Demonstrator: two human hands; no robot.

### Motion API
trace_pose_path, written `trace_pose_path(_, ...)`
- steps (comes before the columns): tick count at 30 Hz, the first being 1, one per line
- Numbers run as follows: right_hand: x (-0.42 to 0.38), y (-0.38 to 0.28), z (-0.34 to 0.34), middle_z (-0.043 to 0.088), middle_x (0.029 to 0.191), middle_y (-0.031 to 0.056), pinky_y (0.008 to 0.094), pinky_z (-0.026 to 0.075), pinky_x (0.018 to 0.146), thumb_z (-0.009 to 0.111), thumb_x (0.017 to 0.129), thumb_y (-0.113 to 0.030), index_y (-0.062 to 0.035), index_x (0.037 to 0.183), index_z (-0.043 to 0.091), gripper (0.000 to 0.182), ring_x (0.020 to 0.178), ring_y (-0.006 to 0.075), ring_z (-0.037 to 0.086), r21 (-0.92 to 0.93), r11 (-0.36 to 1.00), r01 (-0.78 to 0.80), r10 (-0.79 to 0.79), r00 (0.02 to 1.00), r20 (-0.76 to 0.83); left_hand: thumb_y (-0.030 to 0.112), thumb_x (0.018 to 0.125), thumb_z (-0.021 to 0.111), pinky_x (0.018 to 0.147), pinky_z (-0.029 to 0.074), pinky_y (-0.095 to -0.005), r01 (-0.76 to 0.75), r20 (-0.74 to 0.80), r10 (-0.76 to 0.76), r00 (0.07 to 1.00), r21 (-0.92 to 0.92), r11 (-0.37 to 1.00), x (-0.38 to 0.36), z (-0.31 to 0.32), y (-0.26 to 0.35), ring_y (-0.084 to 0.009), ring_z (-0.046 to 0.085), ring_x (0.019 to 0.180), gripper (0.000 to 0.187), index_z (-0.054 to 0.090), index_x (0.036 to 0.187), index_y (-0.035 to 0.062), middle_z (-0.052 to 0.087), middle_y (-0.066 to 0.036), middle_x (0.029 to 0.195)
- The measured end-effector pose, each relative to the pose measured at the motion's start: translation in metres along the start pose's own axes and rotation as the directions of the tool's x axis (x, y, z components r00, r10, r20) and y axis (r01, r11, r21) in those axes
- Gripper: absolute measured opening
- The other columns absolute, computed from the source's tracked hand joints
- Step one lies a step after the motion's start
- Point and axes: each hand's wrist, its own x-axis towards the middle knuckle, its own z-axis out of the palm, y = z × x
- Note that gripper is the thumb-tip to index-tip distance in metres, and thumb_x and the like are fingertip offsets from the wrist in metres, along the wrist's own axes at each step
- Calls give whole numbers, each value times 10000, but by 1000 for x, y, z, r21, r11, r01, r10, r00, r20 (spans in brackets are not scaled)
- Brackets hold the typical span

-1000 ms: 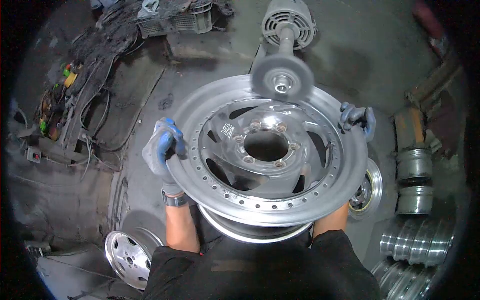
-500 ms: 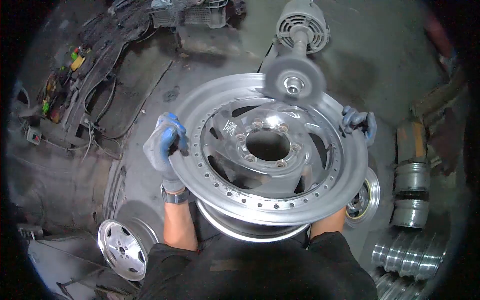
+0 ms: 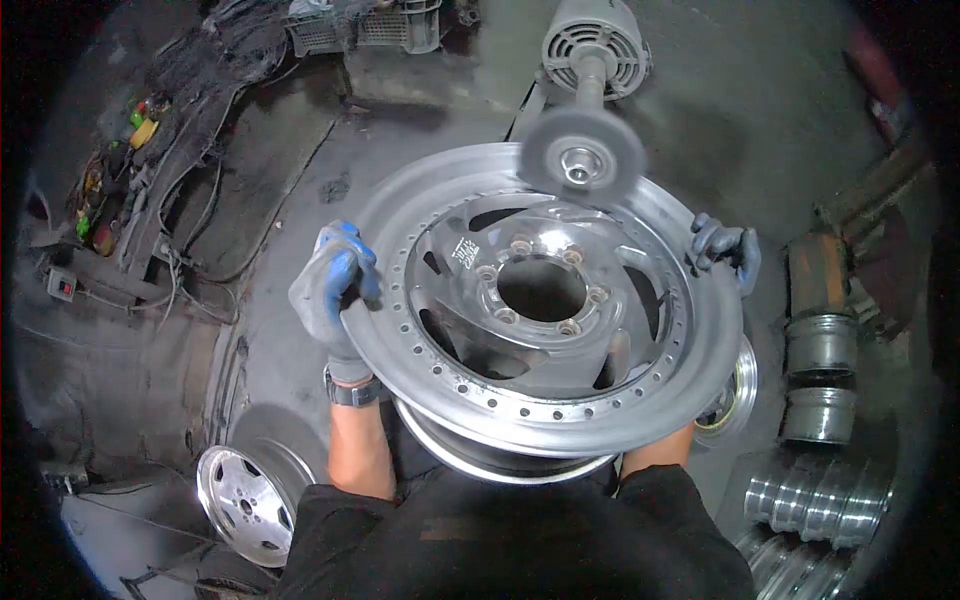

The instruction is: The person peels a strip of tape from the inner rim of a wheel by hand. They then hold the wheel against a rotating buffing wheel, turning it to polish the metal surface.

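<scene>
Between the two gloved hands: one alloy wheel rim (image 3: 545,320), bare metal, face up, tilted slightly toward the body, drilled bolt ring round the lip, five-lug hub at centre.

Left hand (image 3: 330,290): blue-grey glove, fingers (image 3: 345,262) curled tight over the rim's outer lip at its left edge; wristwatch (image 3: 350,392) on the forearm below.

Right hand (image 3: 725,248): same glove, fingers hooked closed over the rim's far right edge; palm hidden behind the metal.

Just beyond the fingers, at the rim's far edge: spinning buffing wheel (image 3: 580,160) on a shaft, touching or nearly touching the flange; contact point blurred. Past it, the motor housing (image 3: 597,45).

Risk, judged: the wheel could grab a spoke opening or a bolt hole and snatch the rim out of the grip; the right fingers sit nearest the spinning disc and a slip would bring them toward it.

Surroundings: loose rim (image 3: 245,500) on the floor below the left hand; another rim (image 3: 735,395) partly hidden under the held one, right; stacked metal barrels (image 3: 820,380) and ribbed sleeves (image 3: 815,500) beyond the right hand, crowding that side; tangled cables and a switch box (image 3: 60,285) far left; plastic crate (image 3: 365,25) at the back.
</scene>
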Motion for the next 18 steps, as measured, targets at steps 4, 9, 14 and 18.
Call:
trace_pose_path(4,2,5,-2,564,534,110,446,430,921,337,1107,-331,-74,719,608,539,603,278,547,-14,1000,-10,10,999,-35,165,880,535,700,355,-389,-23,-4,23,1000,12,1000,-1,3,3,-197,416,643,307,589,663,-46,477,-74,544)
trace_pose_path(9,4,16,-1,569,537,120,453,441,909,349,1104,-331,-69,722,612,533,612,291,561,58,998,-19,25,994,-105,175,882,540,699,354,-388,72,-71,-67,995,71,995,-8,7,19,-195,411,645,318,593,661,-46,493,-79,547)
trace_pose_path(14,4,12,5,564,531,127,460,446,891,366,1090,-331,-64,700,604,529,595,303,562,10,999,-30,32,989,-144,182,884,544,696,355,-383,51,-51,-50,997,15,999,-7,4,11,-192,411,658,319,607,678,-54,517,-86,556)
trace_pose_path(18,5,18,0,557,527,132,457,446,881,397,1075,-351,-67,668,594,534,570,312,549,87,996,-20,39,974,-223,185,892,540,705,359,-374,80,-55,-76,996,68,995,-9,8,24,-196,424,679,324,604,682,-53,517,-80,564)
